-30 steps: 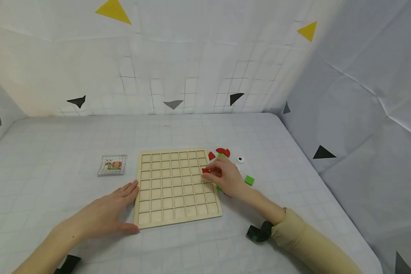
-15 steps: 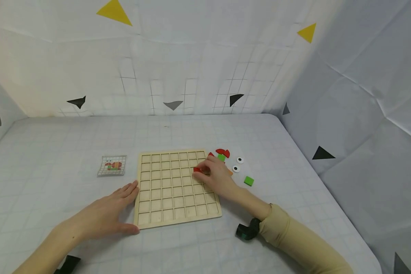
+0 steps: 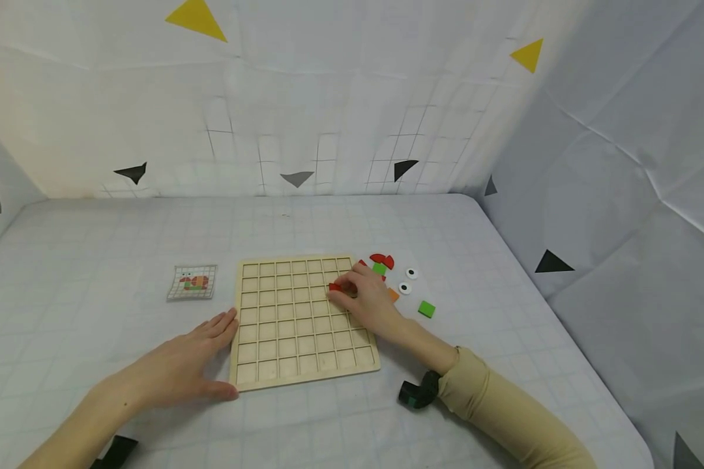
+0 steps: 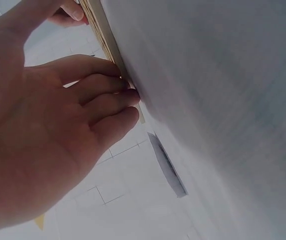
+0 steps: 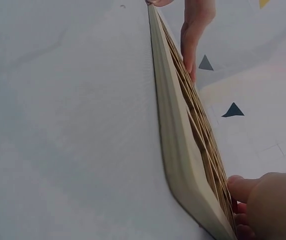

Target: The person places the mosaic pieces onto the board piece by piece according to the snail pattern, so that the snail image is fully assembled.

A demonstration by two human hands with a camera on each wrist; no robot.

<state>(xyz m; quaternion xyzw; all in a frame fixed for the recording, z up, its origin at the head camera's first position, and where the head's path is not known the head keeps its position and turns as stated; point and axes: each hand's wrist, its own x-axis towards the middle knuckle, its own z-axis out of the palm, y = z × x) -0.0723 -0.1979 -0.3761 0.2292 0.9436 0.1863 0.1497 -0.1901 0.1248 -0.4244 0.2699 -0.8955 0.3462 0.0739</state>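
Observation:
A pale wooden grid board (image 3: 287, 329) lies on the table, its square cells bare where they show. My left hand (image 3: 176, 365) rests along the board's left side, fingers extended, fingertips at the edge; the left wrist view shows these fingers (image 4: 105, 107) against the rim. Over the board's upper right cells, my right hand (image 3: 371, 305) pinches a small red piece (image 3: 334, 286) between thumb and fingers. Most of that piece is hidden by the fingers. In the right wrist view, a bit of red (image 5: 240, 208) shows beneath the right thumb (image 5: 242, 187).
Right of the board lie loose red pieces (image 3: 378, 258), green squares (image 3: 426, 309), an orange piece (image 3: 393, 295) and two white eye discs (image 3: 410, 273). A gridded picture card (image 3: 192, 283) lies to the left. Black wrist devices (image 3: 418, 393) sit close to the table.
My right hand has moved left from the board's right edge with the red piece, slowing over the last half second. More loose pieces show behind it. The left hand stays put.

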